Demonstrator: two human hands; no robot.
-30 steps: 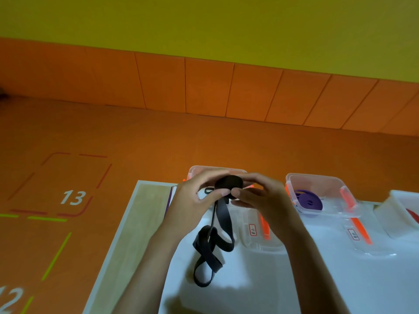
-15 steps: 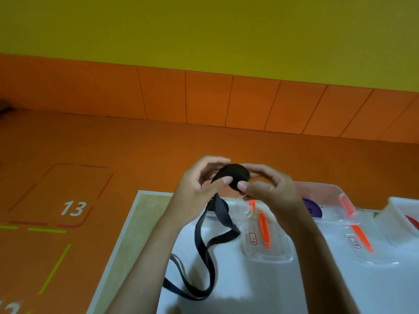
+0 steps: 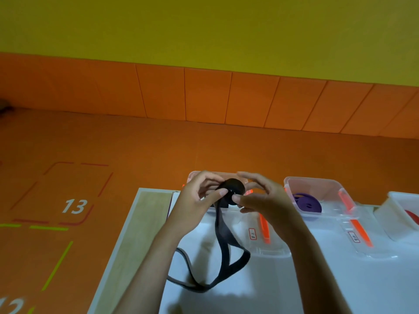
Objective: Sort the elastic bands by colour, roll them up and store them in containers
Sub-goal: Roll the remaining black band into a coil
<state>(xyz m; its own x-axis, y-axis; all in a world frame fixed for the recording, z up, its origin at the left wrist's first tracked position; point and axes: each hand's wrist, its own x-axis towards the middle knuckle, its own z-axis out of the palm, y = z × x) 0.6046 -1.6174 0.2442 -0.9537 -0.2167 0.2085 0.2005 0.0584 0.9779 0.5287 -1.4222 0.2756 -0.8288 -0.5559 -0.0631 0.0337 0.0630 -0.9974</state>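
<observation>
Looking down through the head camera, you have the black elastic band point(image 3: 234, 189) raised between both hands over the far left part of the white table point(image 3: 294, 282). Its upper end is wound into a tight round coil. Your left hand point(image 3: 192, 201) pinches the left side of that coil, with the thumb tip on its near face and the other fingers curled behind it. Your right hand point(image 3: 266, 200) meets it from the right, its thumb tip pressed on the coil's near face; its fingers arch over the top, but they are blurred, so they seem to grip the coil rather than plainly do so. The unrolled part of the band hangs down from the coil, twists, and lies in loose loops on the table between your forearms. Just behind your hands stands a clear container point(image 3: 192, 175), mostly hidden by them. To its right, apart from it, a second clear container point(image 3: 326, 191) holds a rolled purple band point(image 3: 308, 203). Two clear lids with orange clips lie nearer you, one lid point(image 3: 272, 248) beside your right wrist and the other lid point(image 3: 367, 248) near the second container. At the right edge a white box point(image 3: 392, 214) shows something red point(image 3: 413, 217) inside. Left of the table, the orange floor bears the number 13 point(image 3: 74, 206).
</observation>
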